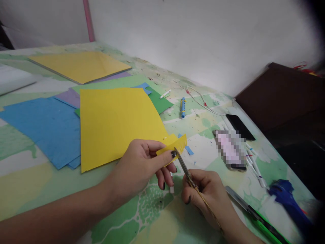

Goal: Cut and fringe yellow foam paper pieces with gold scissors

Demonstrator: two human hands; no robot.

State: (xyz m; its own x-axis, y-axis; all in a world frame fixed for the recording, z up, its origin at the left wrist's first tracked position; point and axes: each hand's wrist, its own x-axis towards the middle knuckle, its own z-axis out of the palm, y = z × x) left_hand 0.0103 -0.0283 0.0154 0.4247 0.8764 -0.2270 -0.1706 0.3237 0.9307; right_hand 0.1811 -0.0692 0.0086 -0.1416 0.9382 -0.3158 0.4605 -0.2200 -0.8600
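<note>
My left hand pinches a small yellow paper strip between thumb and fingers. Fine cuts fringe part of the strip's edge. In my right hand is a pair of scissors, its blades meeting the strip just beyond my left thumb. A small white piece shows under my left fingers; whether they touch it I cannot tell. Behind my left hand lies a large yellow sheet, overlapping blue sheets and a green sheet.
A green cutter knife and a blue tape dispenser lie at the right. Beyond them are a phone, a black device and white pens. A blue paper roll and a yellow pad lie farther back.
</note>
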